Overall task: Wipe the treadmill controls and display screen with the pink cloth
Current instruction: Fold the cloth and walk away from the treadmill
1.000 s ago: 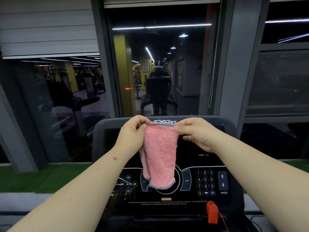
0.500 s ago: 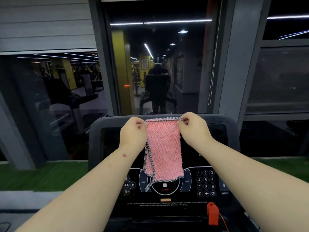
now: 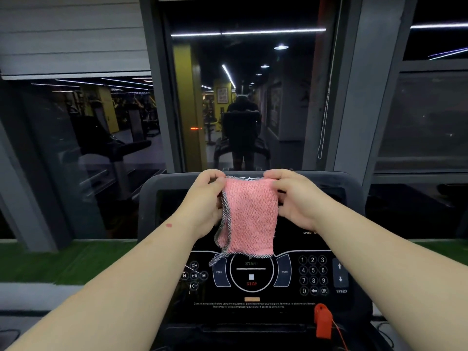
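Both hands up in front of the treadmill console point(image 3: 354, 198), holding the pink cloth point(image 3: 249, 219) between them. Left hand point(image 3: 205, 201) pinches the cloth's upper left edge, fingers curled round the grey trim; right hand point(image 3: 293, 196) pinches the upper right edge, fingers curled. Cloth is folded and hangs down over the middle of the dark display screen point(image 3: 172, 201), bottom hem level with the top of the round START/STOP dial point(image 3: 251, 274). Can't tell if the cloth touches the screen.

Control panel point(image 3: 253, 305) is glossy black: media buttons point(image 3: 194, 275) at left, number keypad point(image 3: 313, 274) at right, SPEED arrows point(image 3: 340, 273) beside the keypad, small white warning text along the bottom. Red safety key point(image 3: 323, 321) sits at lower right of the panel, thin red cord trailing off it.

Room: dim gym, dark window glass point(image 3: 243, 97) straight ahead with grey frames, reflecting ceiling strip lights, yellow columns and other machines. Strip of green turf point(image 3: 63, 259) runs along the window base, both sides of the console
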{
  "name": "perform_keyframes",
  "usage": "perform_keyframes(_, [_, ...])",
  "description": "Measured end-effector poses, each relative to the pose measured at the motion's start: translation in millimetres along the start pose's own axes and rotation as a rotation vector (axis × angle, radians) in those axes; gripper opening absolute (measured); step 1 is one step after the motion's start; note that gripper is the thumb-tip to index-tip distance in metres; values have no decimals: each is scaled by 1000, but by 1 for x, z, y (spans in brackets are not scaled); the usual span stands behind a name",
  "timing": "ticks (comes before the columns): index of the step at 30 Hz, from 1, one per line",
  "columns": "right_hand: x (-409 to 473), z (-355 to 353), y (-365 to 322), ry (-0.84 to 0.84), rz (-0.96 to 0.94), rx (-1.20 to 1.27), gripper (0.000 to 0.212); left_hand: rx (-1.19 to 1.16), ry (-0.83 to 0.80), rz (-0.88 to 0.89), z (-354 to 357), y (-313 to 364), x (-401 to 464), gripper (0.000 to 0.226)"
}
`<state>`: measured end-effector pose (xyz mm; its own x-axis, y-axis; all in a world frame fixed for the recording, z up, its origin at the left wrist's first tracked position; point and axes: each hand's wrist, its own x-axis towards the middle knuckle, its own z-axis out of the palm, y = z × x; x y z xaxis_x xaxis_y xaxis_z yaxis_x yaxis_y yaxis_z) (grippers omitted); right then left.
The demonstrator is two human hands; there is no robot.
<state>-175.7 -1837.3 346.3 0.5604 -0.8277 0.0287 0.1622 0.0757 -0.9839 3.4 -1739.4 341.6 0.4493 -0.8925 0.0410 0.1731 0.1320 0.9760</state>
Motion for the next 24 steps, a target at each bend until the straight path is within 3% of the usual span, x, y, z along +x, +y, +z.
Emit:
perform_keyframes(4, [-2,-7,1,-74,-18,87,65,-42,-115,37,-1,1,-3,61])
perform_keyframes(7, [-2,-10,3,-45,-66,49,61,30,-114,41,-3,-3,-2,88])
perform_keyframes(11, [-5,-15,3,75,-94,0,37,116,-16,92,-11,-4,1,80])
perform_keyframes(18, [-12,-14,1,166,-202,-149,23,432,106,213,-12,-3,-7,45])
perform_keyframes(20, [-13,-13,0,177,-174,-65,21,418,120,191,-11,-1,-9,46])
perform_keyframes(24, [-15,-9,-1,168,-115,14,28,117,39,68,-11,3,-14,73])
